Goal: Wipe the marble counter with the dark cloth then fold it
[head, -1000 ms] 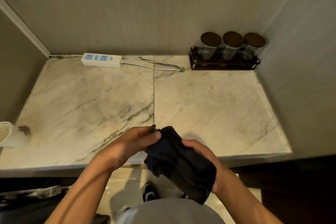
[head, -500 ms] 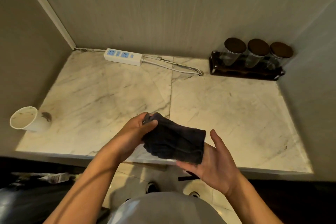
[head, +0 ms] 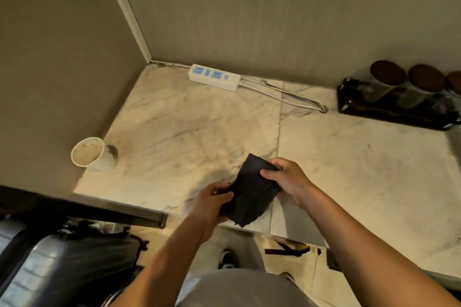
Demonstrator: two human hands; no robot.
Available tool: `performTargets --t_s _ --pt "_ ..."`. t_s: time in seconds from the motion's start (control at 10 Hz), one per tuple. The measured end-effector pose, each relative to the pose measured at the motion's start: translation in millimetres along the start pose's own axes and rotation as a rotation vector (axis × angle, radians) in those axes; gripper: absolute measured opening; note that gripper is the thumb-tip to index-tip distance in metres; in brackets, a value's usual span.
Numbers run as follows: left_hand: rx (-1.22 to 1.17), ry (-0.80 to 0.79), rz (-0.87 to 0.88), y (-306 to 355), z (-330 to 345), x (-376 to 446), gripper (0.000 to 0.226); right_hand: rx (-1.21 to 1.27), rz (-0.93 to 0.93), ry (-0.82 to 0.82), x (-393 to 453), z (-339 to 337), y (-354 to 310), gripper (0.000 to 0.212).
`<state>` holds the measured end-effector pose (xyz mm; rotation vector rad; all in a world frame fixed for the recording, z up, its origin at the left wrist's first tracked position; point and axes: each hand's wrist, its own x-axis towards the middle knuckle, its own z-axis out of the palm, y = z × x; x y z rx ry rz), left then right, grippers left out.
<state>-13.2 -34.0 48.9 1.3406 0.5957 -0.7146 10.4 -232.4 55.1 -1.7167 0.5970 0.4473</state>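
The dark cloth (head: 250, 192) is folded into a narrow strip and held over the front edge of the white marble counter (head: 189, 127). My left hand (head: 212, 203) grips its lower left side with fingers curled around it. My right hand (head: 287, 180) pinches the upper right edge between thumb and fingers. The cloth's far corner points up toward the middle of the counter.
A stained paper cup (head: 93, 154) stands at the counter's left edge. A white power strip (head: 214, 77) with its cable lies along the back wall. A dark tray with three lidded jars (head: 399, 97) sits at the back right. A black bag (head: 62, 264) lies below left.
My right hand, open under the cloth half a second ago, now pinches its upper right edge. The cloth is folded narrower. The view has swung left and down.
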Motion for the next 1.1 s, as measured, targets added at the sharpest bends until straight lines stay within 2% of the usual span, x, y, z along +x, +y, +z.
performTargets --t_s 0.1,0.2,0.3,0.4,0.6,0.8,1.0,1.1 --pt "0.346 0.164 0.109 -16.0 -2.1 12.7 0.022 -0.265 -0.049 -0.038 24.1 6.2 -4.8 0.035" --pt "0.633 0.197 0.178 -20.8 -1.2 13.7 0.022 -0.445 -0.081 -0.046 34.6 8.2 -11.1 0.045" --pt "0.856 0.239 0.237 -23.0 1.6 16.7 0.015 -0.656 -0.194 0.073 43.5 10.0 -13.3 0.045" --pt "0.962 0.258 0.272 -23.1 1.9 18.6 0.009 -0.747 -0.231 0.136 47.2 12.3 -10.4 0.043" --pt "1.010 0.289 0.281 -20.7 0.2 17.9 0.008 -0.830 -0.225 0.204 52.1 15.1 -1.3 0.038" --pt "1.027 0.309 0.219 -17.3 2.2 18.5 0.007 -0.776 -0.240 0.253 42.4 5.8 2.8 0.039" --pt "1.083 0.309 0.177 -10.3 -1.9 13.1 0.006 -0.693 -0.313 0.272 10.3 -38.2 3.4 0.043" --pt "1.096 0.351 0.318 -0.3 6.4 9.4 0.015 -0.685 -0.435 0.383 -15.6 -76.9 -7.3 0.045"
